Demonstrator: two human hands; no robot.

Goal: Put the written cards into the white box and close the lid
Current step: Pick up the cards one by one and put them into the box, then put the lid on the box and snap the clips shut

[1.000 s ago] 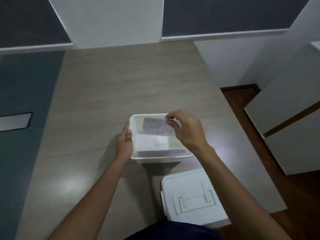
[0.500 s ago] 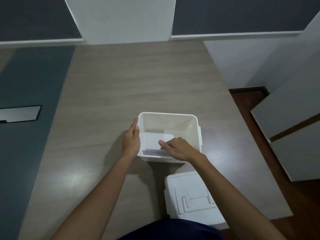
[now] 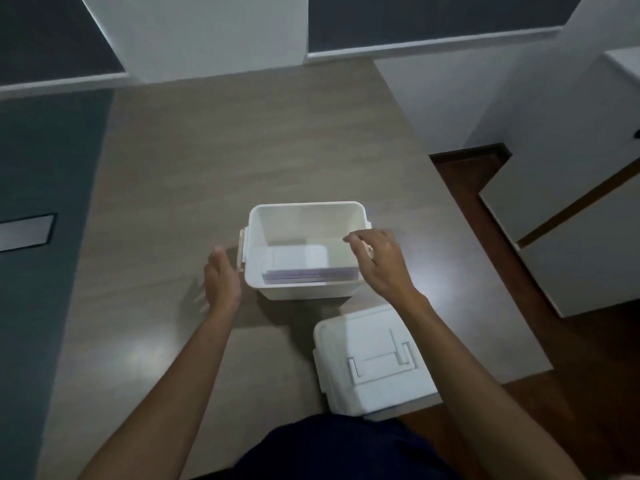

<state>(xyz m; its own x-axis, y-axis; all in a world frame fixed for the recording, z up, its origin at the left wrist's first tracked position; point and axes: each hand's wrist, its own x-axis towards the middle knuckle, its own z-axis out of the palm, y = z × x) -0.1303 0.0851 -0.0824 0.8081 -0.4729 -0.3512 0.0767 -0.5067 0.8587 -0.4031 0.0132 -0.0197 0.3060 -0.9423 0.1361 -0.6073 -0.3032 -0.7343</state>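
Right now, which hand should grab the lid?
Right hand, probably. It is empty over the white box's right rim, and the lid lies on that side. The left hand is beyond the box's far side.

Cards (image 3: 310,273) lie in the box (image 3: 306,211); the lid (image 3: 372,362) rests nearer, to its right.

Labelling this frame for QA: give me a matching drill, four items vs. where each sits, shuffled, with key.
Items:
1. cards
2. lid
3. left hand
4. right hand

Places:
A. over the box's right rim, empty
B. on the table, nearer than the white box
C. beside the box's left wall, apart from it
D. stacked on the box floor

Pairs: 1-D, 2-B, 3-C, 4-A
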